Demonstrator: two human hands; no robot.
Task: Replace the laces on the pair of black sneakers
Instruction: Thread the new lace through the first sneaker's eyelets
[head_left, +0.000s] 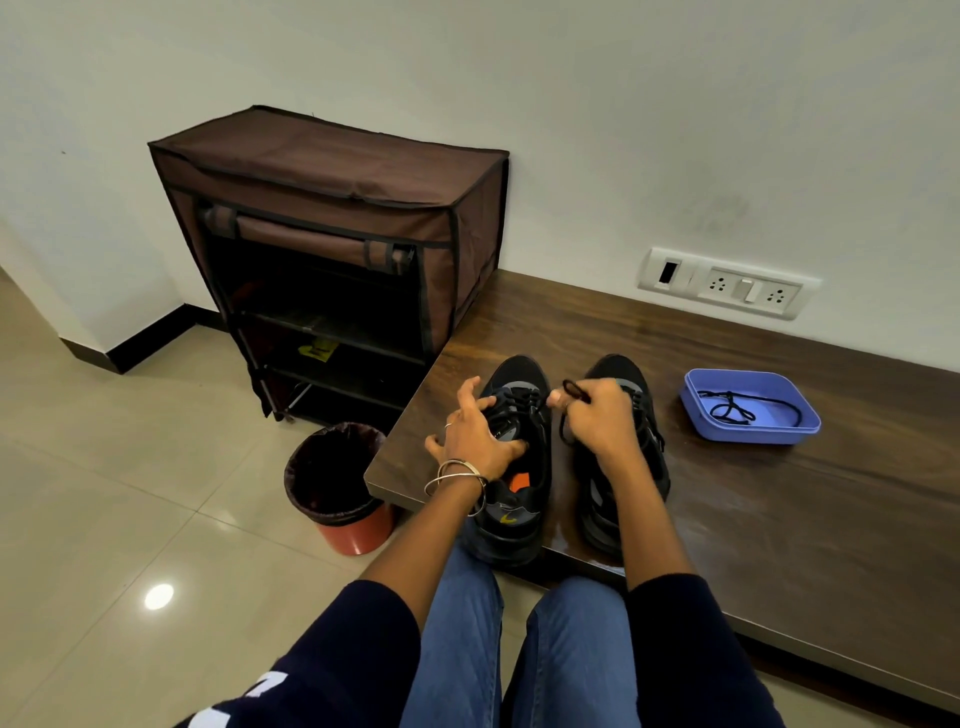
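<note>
Two black sneakers stand side by side, toes away from me, near the front edge of a dark wooden bench (779, 499). My left hand (475, 434) rests on the left sneaker (511, 512), thumb in its opening, fingers spread over the tongue and laces. My right hand (597, 418) hovers over the right sneaker (621, 374) and pinches a black lace (574, 389) that runs from the left sneaker and loops above my fingers. A blue plastic tray (698, 413) to the right holds another black lace (730, 408).
A brown fabric shoe rack (332, 208) stands open at the bench's left end against the wall. A red bin (358, 530) with a black liner sits on the tiled floor below the bench corner. A wall socket panel (727, 283) is above the bench. My knees are below the bench edge.
</note>
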